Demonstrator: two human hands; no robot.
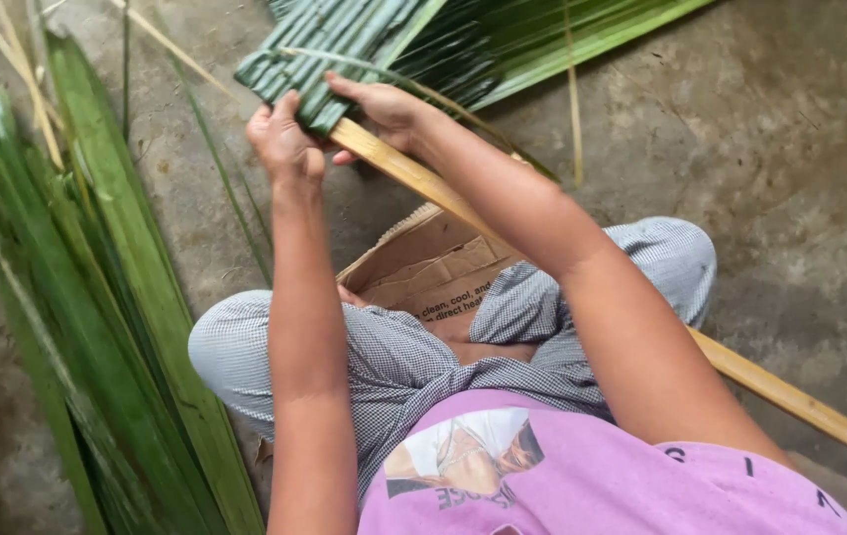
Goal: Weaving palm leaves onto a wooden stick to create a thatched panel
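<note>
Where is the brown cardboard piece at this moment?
In the head view, the cardboard lies on the floor in the centre, between the person's knees, under the bamboo stick held by the left hand and right hand.

Flattened brown cardboard box [430,266] with dark print on floor under crossed legs, partly hidden by knees

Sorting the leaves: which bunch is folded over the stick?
The folded leaf bunch at top, pinched by both hands over the wooden stick; the left pile lies loose.
</note>
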